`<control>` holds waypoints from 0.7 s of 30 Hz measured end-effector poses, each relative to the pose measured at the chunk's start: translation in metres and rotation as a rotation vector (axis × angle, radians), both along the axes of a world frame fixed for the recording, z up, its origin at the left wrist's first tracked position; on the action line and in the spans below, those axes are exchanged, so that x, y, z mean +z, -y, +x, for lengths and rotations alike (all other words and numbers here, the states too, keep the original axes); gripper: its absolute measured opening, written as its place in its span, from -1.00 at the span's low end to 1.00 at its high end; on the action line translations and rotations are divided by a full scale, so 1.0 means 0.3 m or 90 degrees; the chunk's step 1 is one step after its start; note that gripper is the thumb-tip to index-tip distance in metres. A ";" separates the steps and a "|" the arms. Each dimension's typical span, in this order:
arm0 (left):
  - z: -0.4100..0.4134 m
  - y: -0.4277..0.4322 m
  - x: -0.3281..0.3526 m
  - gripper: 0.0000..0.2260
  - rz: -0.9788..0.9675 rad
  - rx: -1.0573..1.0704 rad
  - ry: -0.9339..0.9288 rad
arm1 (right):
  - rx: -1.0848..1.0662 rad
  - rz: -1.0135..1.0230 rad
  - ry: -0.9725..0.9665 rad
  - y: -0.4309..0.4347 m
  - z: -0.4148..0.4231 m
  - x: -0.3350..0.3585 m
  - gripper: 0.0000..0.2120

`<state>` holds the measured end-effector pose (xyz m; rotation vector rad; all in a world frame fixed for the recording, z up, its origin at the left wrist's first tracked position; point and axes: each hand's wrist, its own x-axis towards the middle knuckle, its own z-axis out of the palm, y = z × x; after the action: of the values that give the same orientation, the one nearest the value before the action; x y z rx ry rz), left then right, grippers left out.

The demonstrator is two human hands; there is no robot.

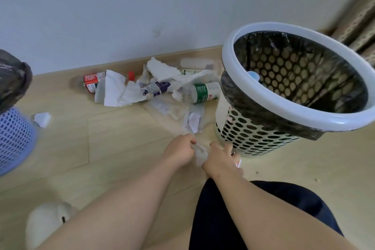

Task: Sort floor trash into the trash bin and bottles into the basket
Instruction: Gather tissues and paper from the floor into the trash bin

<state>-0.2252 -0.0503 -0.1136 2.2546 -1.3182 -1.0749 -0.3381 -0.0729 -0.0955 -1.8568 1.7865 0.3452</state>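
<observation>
My left hand [179, 150] and my right hand [220, 159] meet low over the floor, both pinching a crumpled white tissue [200, 154] between them. Behind them, by the wall, lies a pile of trash: white paper towels [115, 91], torn paper [162, 69] and flat wrappers [192, 119]. Mixed into it are a red-label bottle [91, 83], a purple-label bottle [157, 87], a green-label bottle [205, 92] and a clear bottle [195, 63]. A white perforated bin [284, 121] with a black liner stands at the right; a blue-capped bottle [253, 76] shows inside. A blue mesh basket [12, 138] with a black bag stands at the far left.
A small paper scrap [42, 119] lies beside the blue basket. A white fluffy slipper [46, 223] sits at lower left and my dark-clad knee [263, 209] at lower right. The white wall runs behind the pile; a perforated patterned panel [357, 20] fills the top right corner.
</observation>
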 end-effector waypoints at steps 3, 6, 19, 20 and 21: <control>-0.011 -0.002 -0.033 -0.64 0.013 -0.008 0.003 | 0.013 -0.008 0.033 -0.004 0.021 -0.039 -0.60; 0.005 -0.025 -0.063 -0.59 0.007 -0.003 0.015 | -0.007 -0.044 0.053 -0.011 0.049 -0.076 -0.65; 0.030 -0.042 -0.065 -0.70 0.019 -0.157 0.266 | 0.016 -0.123 0.143 0.013 0.066 -0.148 -0.54; 0.031 -0.050 -0.075 -0.76 0.016 -0.147 0.277 | 0.018 -0.133 0.132 0.012 0.064 -0.150 -0.53; 0.038 -0.056 -0.082 -0.79 0.017 -0.134 0.288 | 0.029 -0.147 0.117 0.012 0.068 -0.152 -0.53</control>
<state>-0.2139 -0.0335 -0.1382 2.5181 -1.7568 -0.6613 -0.3178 -0.0765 -0.1412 -2.0174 1.7187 -0.0182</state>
